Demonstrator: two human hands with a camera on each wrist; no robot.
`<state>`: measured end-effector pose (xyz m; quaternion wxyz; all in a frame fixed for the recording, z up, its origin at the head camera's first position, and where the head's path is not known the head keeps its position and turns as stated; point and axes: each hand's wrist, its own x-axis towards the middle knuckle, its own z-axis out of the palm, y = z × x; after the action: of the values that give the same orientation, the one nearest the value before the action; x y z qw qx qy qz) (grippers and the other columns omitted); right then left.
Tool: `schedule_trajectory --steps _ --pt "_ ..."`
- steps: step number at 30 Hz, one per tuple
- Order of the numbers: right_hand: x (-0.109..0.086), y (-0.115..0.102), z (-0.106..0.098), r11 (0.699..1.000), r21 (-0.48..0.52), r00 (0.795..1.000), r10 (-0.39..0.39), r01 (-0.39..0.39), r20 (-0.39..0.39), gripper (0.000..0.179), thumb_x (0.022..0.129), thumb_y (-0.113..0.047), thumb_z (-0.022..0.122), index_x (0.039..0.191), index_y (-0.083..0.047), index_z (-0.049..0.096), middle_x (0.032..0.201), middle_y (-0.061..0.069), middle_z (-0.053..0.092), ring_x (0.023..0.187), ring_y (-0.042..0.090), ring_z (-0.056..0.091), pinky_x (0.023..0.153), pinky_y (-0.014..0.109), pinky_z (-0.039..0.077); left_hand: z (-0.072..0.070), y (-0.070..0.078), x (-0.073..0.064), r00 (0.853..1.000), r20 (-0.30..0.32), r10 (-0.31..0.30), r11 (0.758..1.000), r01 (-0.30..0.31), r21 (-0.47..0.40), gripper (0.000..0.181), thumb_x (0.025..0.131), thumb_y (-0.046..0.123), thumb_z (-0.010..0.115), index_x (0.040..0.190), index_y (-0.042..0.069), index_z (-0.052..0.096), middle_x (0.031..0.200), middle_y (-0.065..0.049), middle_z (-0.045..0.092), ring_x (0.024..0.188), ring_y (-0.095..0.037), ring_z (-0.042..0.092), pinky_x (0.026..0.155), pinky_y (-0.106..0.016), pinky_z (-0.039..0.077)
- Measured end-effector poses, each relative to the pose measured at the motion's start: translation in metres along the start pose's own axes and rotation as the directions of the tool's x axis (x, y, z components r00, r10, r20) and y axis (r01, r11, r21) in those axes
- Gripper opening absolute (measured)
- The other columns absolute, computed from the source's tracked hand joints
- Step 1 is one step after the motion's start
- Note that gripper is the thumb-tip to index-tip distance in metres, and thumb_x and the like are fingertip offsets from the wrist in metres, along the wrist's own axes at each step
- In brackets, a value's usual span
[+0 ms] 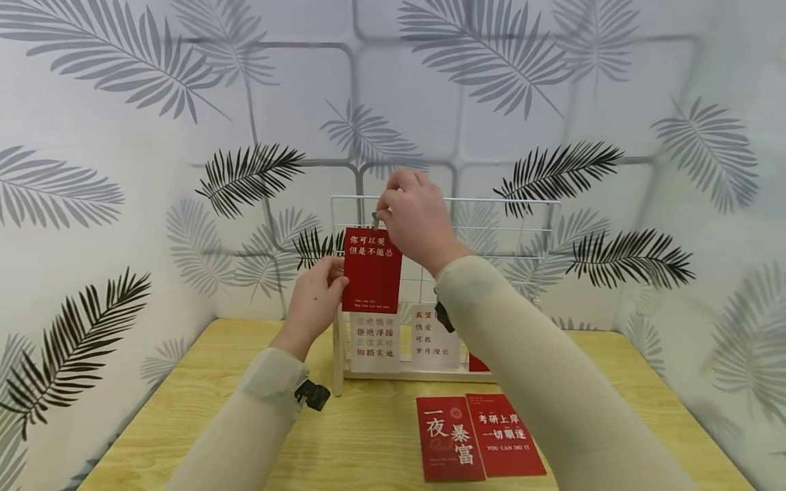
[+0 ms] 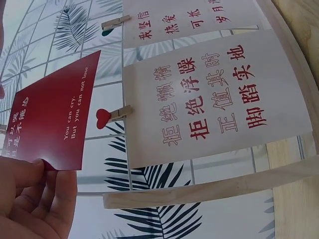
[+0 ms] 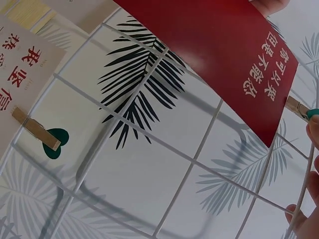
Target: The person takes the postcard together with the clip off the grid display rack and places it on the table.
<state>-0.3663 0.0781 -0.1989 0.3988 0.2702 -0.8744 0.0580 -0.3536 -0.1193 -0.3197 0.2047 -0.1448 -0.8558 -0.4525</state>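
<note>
A red card (image 1: pixel 371 283) with white lettering stands upright against the upper left of a white wire grid rack (image 1: pixel 491 200). My left hand (image 1: pixel 316 293) pinches the card's left edge between thumb and fingers. At the card's top edge, my right hand (image 1: pixel 420 215) pinches a small wooden clothespin with a green heart (image 3: pixel 297 107). The clothespin's tip meets the card's edge in the right wrist view, with the grid wires right behind. In the left wrist view, the lower part of the card tilts out in front of the wires.
Below hang a white card with red lettering (image 2: pixel 214 99), held by a red-heart clothespin (image 2: pixel 118 114), and another white card (image 1: pixel 434 341). Part of a red card (image 1: pixel 477 363) shows lower right. Two red cards (image 1: pixel 451 443) lie on the wooden table (image 1: pixel 362 436). The rack has a wooden base (image 1: pixel 424 376).
</note>
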Motion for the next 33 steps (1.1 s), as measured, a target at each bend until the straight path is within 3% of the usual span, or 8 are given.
schedule_trajectory --steps 13,33 --pt "-0.013 0.006 -0.009 0.997 0.076 0.998 0.011 -0.006 -0.059 0.010 0.096 -0.018 0.070 0.098 -0.011 0.078 0.114 0.006 0.058 0.118 0.030 0.048 0.103 0.045 0.038 -0.004 0.010 -0.006 0.999 0.036 -0.002 1.000 0.003 -0.011 0.026 0.104 0.013 0.059 0.130 0.009 0.059 0.110 -0.008 0.066 0.092 -0.022 0.065 0.077 -0.038 0.057" --pt "-0.031 0.018 -0.018 0.994 0.097 0.993 -0.041 0.052 -0.112 0.008 0.094 -0.015 0.072 0.095 -0.010 0.077 0.112 0.008 0.059 0.114 0.031 0.049 0.101 0.046 0.039 -0.014 0.007 -0.024 0.999 0.045 0.004 1.000 -0.005 0.007 0.025 0.103 0.012 0.060 0.128 0.010 0.060 0.106 -0.007 0.067 0.090 -0.022 0.065 0.078 -0.039 0.057"
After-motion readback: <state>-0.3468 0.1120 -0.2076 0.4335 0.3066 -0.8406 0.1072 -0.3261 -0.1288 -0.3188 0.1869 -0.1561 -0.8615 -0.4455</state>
